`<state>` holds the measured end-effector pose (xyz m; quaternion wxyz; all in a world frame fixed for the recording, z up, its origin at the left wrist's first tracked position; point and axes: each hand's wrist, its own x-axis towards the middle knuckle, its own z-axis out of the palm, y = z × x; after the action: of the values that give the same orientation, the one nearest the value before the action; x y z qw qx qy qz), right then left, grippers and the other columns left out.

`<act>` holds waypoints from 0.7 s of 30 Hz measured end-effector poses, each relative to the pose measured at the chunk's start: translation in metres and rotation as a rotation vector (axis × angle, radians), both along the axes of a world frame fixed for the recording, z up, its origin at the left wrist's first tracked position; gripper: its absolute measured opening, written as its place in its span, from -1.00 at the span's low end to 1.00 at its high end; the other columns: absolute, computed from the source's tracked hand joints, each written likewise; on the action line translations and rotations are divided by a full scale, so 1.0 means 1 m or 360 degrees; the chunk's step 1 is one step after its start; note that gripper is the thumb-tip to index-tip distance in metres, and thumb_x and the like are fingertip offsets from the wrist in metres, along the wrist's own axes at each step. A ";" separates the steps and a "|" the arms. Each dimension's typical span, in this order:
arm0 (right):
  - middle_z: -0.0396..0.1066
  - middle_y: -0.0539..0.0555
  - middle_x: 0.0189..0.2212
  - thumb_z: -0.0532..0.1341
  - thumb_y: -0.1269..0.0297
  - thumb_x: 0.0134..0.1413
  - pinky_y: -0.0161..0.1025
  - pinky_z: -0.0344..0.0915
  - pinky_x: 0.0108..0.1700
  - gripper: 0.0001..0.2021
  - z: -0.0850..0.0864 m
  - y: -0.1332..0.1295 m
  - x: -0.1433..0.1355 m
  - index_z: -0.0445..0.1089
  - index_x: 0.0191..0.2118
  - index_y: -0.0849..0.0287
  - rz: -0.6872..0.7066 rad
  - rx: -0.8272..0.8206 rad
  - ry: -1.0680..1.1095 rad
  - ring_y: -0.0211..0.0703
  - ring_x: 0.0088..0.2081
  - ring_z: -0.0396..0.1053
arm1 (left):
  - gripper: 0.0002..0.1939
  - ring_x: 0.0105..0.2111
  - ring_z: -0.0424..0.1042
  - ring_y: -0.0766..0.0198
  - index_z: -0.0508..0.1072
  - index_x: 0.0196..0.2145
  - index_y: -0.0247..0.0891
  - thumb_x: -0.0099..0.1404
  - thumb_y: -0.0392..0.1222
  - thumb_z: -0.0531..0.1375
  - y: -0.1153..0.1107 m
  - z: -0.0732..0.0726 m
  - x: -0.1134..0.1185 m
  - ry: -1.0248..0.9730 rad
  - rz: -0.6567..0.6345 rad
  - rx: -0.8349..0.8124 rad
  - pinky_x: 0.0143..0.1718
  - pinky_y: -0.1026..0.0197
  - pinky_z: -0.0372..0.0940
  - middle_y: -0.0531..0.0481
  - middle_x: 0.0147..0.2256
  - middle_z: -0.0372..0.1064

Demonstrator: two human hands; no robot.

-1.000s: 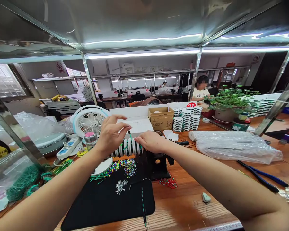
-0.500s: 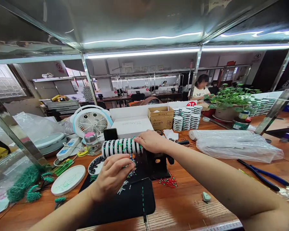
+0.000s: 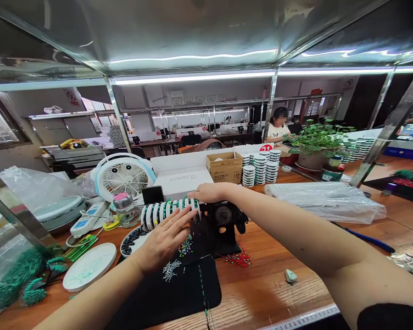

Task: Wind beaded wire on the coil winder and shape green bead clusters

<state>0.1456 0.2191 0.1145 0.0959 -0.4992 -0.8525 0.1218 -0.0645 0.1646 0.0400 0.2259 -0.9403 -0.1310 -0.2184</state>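
A row of white spools wound with green and dark beaded strands lies sideways above the black mat. My left hand is open, its fingers stretched out together and lying against the front of the spools. My right hand reaches over the row's right end, fingers closed and tips at the green strands; what they pinch is hidden. Just right of the spools is a black machine with a round dial. Small silver pieces and a beaded strand lie on the mat.
On the left are a white dish, a fan and a jar. Stacked spools stand beside a cardboard box. Rolled plastic, pliers and red pieces lie rightward. A person sits beyond.
My left hand has straightened its fingers and moved up against the spools. My right hand has shifted slightly, staying over the row's right end. The camera view has moved a little.
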 end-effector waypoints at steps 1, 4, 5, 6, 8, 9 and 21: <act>0.42 0.33 -0.11 0.00 -0.08 0.14 -0.15 0.26 -0.07 -0.44 0.001 0.000 0.000 0.44 -0.12 0.37 0.0000 -0.0032 -0.0010 0.04 -0.12 0.40 | -0.77 0.23 -0.09 0.02 0.34 -0.32 -0.36 0.23 -0.55 -0.04 0.001 -0.002 0.000 0.0013 0.0011 -0.0007 0.20 -0.11 0.03 -0.22 0.22 -0.01; 0.41 0.31 -0.09 -0.02 -0.08 0.15 -0.16 0.24 -0.04 -0.43 0.002 -0.001 -0.001 0.42 -0.09 0.35 -0.0002 -0.0086 -0.0031 0.01 -0.10 0.39 | -0.77 0.23 -0.08 0.05 0.33 -0.32 -0.36 0.24 -0.54 -0.05 0.008 -0.005 -0.001 0.0054 -0.0029 -0.0002 0.21 -0.11 0.01 -0.19 0.20 0.03; 0.41 0.31 -0.09 -0.02 -0.08 0.15 -0.17 0.24 -0.04 -0.44 0.003 -0.002 -0.002 0.42 -0.08 0.35 -0.0005 -0.0093 -0.0031 0.00 -0.10 0.39 | -0.77 0.22 -0.07 0.06 0.33 -0.30 -0.36 0.25 -0.54 -0.05 0.011 -0.005 -0.002 0.0066 -0.0062 0.0010 0.21 -0.10 0.01 -0.18 0.19 0.05; 0.41 0.30 -0.09 -0.02 -0.08 0.15 -0.18 0.23 -0.05 -0.44 0.003 -0.002 -0.002 0.42 -0.08 0.35 -0.0009 -0.0096 -0.0028 -0.01 -0.11 0.39 | -0.77 0.22 -0.06 0.07 0.33 -0.29 -0.35 0.25 -0.54 -0.04 0.014 -0.005 -0.003 0.0069 -0.0097 0.0019 0.21 -0.10 0.02 -0.18 0.18 0.08; 0.42 0.31 -0.12 -0.03 -0.08 0.15 -0.19 0.24 -0.09 -0.43 0.003 -0.001 -0.002 0.43 -0.11 0.36 -0.0018 -0.0096 -0.0020 -0.01 -0.14 0.40 | -0.78 0.21 -0.03 0.10 0.32 -0.25 -0.34 0.26 -0.52 -0.04 0.019 -0.004 -0.004 0.0035 -0.0154 0.0001 0.18 -0.08 0.06 -0.18 0.15 0.13; 0.43 0.32 -0.14 -0.04 -0.08 0.16 -0.20 0.24 -0.12 -0.42 0.003 -0.001 -0.001 0.44 -0.14 0.38 -0.0019 -0.0096 -0.0019 -0.01 -0.17 0.40 | -0.79 0.20 0.00 0.11 0.32 -0.25 -0.32 0.27 -0.51 -0.04 0.020 -0.002 -0.003 -0.0002 -0.0170 -0.0040 0.17 -0.07 0.08 -0.17 0.14 0.16; 0.40 0.05 -0.42 0.00 0.24 0.21 -0.30 0.15 -0.31 -0.77 -0.038 -0.073 0.008 0.33 -0.35 0.17 -0.0148 0.0761 0.0753 -0.22 -0.38 0.30 | -0.83 -0.14 0.41 0.17 0.13 -0.45 -0.17 0.32 -0.21 -0.01 0.030 0.063 0.020 -0.0476 0.0283 -0.1423 -0.30 0.18 0.27 -0.05 -0.20 0.47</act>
<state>0.1533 0.1461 0.0764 0.4110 -0.4588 -0.7873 0.0264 -0.0448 0.1943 0.1029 -0.2042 -0.8887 -0.3230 -0.2535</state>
